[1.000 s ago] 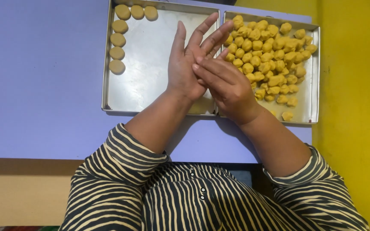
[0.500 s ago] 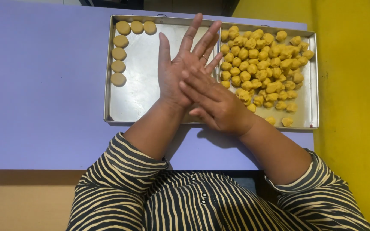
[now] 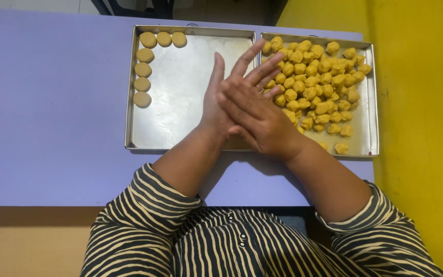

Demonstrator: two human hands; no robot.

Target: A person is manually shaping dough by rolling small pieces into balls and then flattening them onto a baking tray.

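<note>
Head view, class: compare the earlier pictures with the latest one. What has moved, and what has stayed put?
The right hand has slid forward over the left hand, now covering most of its palm; the palms stay pressed together, whatever lies between them hidden. Unchanged: seven flattened discs in the left tray, and the heap of dough balls in the right tray.

The right hand (image 3: 257,120) lies over the left hand's (image 3: 220,100) palm, so whatever sits between them cannot be seen. Both hands cover the near inner corners of the two steel trays (image 3: 129,102). At twelve o'clock, dark furniture legs (image 3: 129,6) are cut off.
</note>
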